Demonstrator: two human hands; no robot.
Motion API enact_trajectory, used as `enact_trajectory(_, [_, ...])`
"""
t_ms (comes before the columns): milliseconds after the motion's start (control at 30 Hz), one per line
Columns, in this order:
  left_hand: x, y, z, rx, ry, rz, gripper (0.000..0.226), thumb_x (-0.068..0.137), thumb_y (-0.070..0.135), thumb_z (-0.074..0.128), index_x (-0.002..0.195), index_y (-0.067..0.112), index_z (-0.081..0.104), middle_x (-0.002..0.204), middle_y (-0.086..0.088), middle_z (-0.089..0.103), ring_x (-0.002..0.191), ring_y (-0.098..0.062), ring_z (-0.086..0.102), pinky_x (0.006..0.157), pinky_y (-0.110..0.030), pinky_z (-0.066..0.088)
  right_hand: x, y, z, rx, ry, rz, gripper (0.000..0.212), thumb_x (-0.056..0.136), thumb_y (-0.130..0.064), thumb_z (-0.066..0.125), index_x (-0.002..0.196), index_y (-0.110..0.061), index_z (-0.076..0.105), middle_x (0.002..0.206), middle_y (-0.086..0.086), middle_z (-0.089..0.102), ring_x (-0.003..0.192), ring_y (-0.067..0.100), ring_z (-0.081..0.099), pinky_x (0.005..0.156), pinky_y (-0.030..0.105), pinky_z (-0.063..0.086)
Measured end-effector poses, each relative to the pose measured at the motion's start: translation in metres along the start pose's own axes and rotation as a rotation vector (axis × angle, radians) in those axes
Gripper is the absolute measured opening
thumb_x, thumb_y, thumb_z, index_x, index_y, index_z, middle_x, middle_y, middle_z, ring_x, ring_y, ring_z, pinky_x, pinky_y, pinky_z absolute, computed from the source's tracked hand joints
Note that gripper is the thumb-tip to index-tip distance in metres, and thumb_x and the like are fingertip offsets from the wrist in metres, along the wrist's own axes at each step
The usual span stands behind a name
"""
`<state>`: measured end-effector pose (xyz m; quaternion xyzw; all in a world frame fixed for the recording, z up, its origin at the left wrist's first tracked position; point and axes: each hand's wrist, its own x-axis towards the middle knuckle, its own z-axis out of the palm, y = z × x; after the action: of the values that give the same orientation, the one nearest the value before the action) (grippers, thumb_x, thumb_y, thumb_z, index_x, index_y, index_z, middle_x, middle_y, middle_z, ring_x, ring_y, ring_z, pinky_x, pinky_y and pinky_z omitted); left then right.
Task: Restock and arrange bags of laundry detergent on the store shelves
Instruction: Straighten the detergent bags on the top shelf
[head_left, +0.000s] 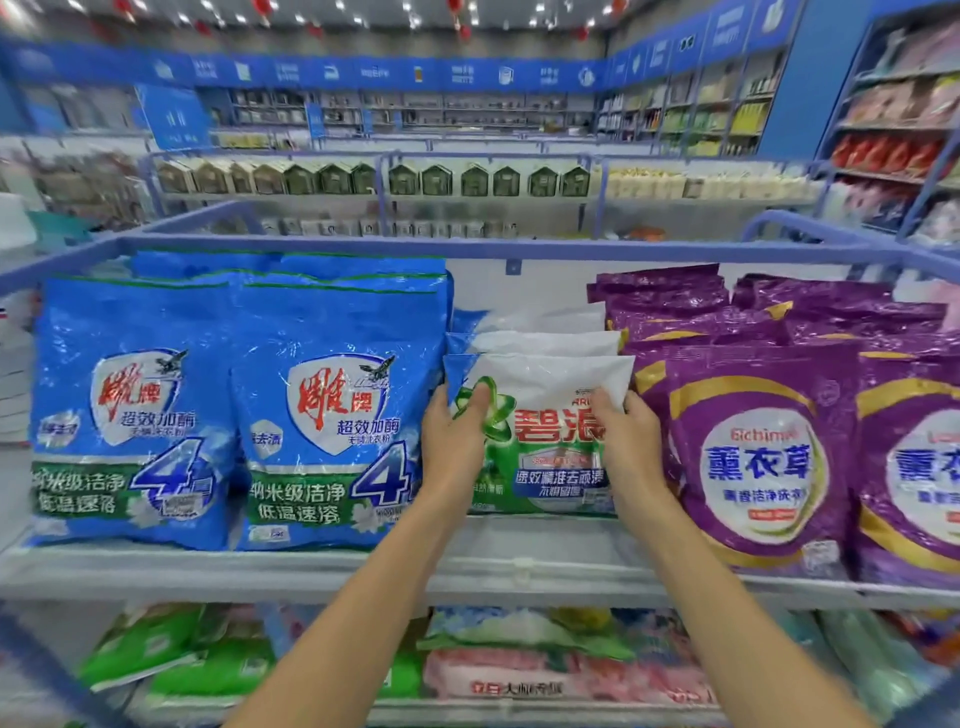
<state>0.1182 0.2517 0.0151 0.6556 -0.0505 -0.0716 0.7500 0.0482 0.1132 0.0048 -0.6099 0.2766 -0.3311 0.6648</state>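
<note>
A white and green detergent bag stands upright at the front of the top shelf, in the gap between blue bags and purple bags. My left hand grips its left edge and my right hand grips its right edge. Two more bags of the same kind stand in a row right behind it. Tall blue detergent bags fill the shelf to the left. Purple detergent bags fill it to the right.
A blue rail runs along the shelf's back edge. The lower shelf holds green bags and pink bags lying flat. Further shelving with green boxes stands across the aisle, and tall racks rise at the right.
</note>
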Motion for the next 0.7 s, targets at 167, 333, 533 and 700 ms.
enact_trajectory(167, [0.001, -0.001, -0.003, 0.0, -0.013, -0.008, 0.073, 0.095, 0.047, 0.065, 0.156, 0.026, 0.032, 0.155, 0.008, 0.043, 0.14, -0.019, 0.046, 0.117, -0.047, 0.038, -0.003, -0.009, 0.0, 0.064, -0.001, -0.004, 0.025, 0.106, -0.034, 0.05, 0.113, -0.021, 0.07, 0.098, -0.001, 0.079, 0.087, 0.015, 0.076, 0.067, 0.027, 0.058])
enact_trajectory(333, [-0.022, -0.01, -0.028, 0.307, -0.23, 0.021, 0.082, 0.085, 0.024, 0.081, 0.147, 0.03, 0.029, 0.137, 0.012, 0.055, 0.119, -0.009, 0.057, 0.106, -0.033, 0.041, -0.032, -0.001, -0.024, -0.224, -0.125, -0.056, 0.029, 0.097, -0.029, 0.068, 0.123, -0.028, 0.055, 0.109, -0.015, 0.07, 0.092, -0.003, 0.068, 0.071, 0.015, 0.051])
enact_trajectory(533, [-0.034, -0.029, -0.036, 0.722, -0.166, 0.17, 0.076, 0.077, 0.015, 0.085, 0.135, 0.025, 0.037, 0.113, 0.009, 0.063, 0.104, -0.016, 0.063, 0.089, -0.032, 0.048, -0.052, 0.026, -0.029, -0.747, -0.114, -0.122, 0.077, 0.077, -0.035, 0.087, 0.136, -0.023, 0.04, 0.13, -0.006, 0.059, 0.116, 0.017, 0.06, 0.093, 0.039, 0.051])
enact_trajectory(700, [-0.03, -0.036, -0.032, 0.684, -0.141, 0.201, 0.066, 0.082, 0.008, 0.08, 0.133, 0.02, 0.041, 0.109, 0.004, 0.07, 0.098, -0.015, 0.067, 0.083, -0.031, 0.051, -0.048, 0.025, -0.022, -0.723, -0.1, -0.174, 0.066, 0.081, -0.021, 0.084, 0.132, -0.024, 0.042, 0.126, -0.006, 0.061, 0.114, 0.018, 0.062, 0.086, 0.033, 0.049])
